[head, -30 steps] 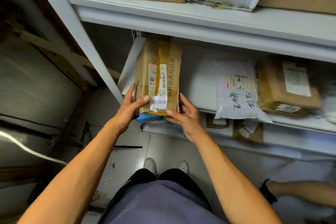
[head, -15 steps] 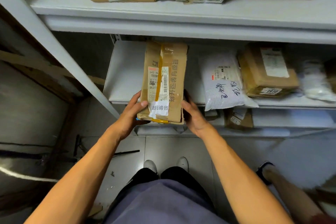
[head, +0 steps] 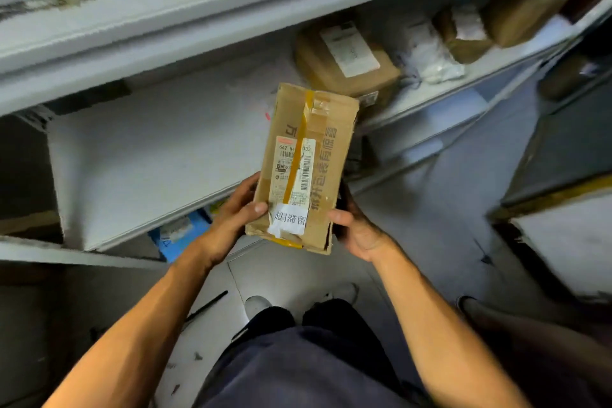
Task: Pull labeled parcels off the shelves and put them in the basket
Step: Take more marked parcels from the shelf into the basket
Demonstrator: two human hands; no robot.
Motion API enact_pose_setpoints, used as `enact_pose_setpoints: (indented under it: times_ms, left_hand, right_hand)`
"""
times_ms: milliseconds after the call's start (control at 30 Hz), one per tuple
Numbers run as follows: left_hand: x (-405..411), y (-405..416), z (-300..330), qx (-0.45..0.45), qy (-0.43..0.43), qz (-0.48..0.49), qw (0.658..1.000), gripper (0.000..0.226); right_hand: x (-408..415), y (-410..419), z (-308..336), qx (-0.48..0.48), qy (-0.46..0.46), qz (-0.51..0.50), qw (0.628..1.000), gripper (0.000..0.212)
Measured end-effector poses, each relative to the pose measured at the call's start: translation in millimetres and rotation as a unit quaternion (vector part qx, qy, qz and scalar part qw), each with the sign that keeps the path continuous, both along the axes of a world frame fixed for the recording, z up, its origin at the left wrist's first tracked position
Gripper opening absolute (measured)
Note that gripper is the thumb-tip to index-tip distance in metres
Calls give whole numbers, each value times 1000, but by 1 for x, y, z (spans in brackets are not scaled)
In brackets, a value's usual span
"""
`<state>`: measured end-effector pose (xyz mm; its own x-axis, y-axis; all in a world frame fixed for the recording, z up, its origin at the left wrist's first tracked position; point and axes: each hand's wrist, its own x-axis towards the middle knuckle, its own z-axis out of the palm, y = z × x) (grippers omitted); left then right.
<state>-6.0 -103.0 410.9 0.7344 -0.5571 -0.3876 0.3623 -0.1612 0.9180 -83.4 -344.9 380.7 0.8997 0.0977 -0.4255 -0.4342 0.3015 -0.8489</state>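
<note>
Cardboard parcel [head: 303, 169], labelled and taped, is held in the air just off the shelf's [head: 139, 156] front edge, left hand [head: 231, 219] and right hand [head: 356, 228] gripping its near end. Next: carry it to the basket, unseen here.

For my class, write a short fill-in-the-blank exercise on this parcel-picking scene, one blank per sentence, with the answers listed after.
1. The cardboard parcel is held by ____ hands.
2. The left hand has its ____ lying on the parcel's labeled face.
3. The tape strip running along the parcel's length is ____ in colour.
4. Behind the parcel, a brown box sits on the ____.

Answers: two; thumb; yellow; shelf
</note>
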Motion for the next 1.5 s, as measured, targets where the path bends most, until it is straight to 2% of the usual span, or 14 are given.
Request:
enact_pose_setpoints:
  times_ms: [100, 300, 433, 567, 700, 933, 1067, 1233, 1333, 1500]
  left_hand:
    - [8, -52, -6, -14, 5, -65, 998, 103]
    - [-7, -158, -19, -27, 17, -109, 994, 112]
    - [-13, -231, -19, -24, 22, -177, 984, 113]
    - [-18, -306, -19, -5, 44, -259, 965, 109]
    - [-28, -378, -34, 18, 84, -356, 930, 107]
    - [-65, -523, -51, 59, 99, -536, 837, 106]
    - [-97, -613, -55, 63, 78, -649, 755, 98]
    - [-149, -705, -47, 91, 55, -745, 658, 102]
    - [-186, -747, -50, 100, 55, -798, 591, 97]
    - [-258, -812, -69, 139, 46, -847, 511, 97]
  right_hand:
    - [-23, -44, -3, 14, 4, -39, 999, 123]
    - [-66, -133, -1, 3, 35, -139, 990, 127]
    - [-97, -185, -12, 23, 8, -194, 981, 133]
    - [-137, -222, -15, 39, 25, -291, 956, 133]
    - [-179, -252, -21, 65, 31, -381, 922, 127]
    - [-242, -301, -30, 100, 44, -561, 820, 136]
    - [-268, -330, -32, 107, 31, -662, 741, 138]
    - [-297, -353, -25, 123, 15, -770, 625, 143]
    - [-314, -359, -30, 146, 4, -816, 559, 130]
    - [-352, -382, -55, 179, -14, -857, 482, 132]
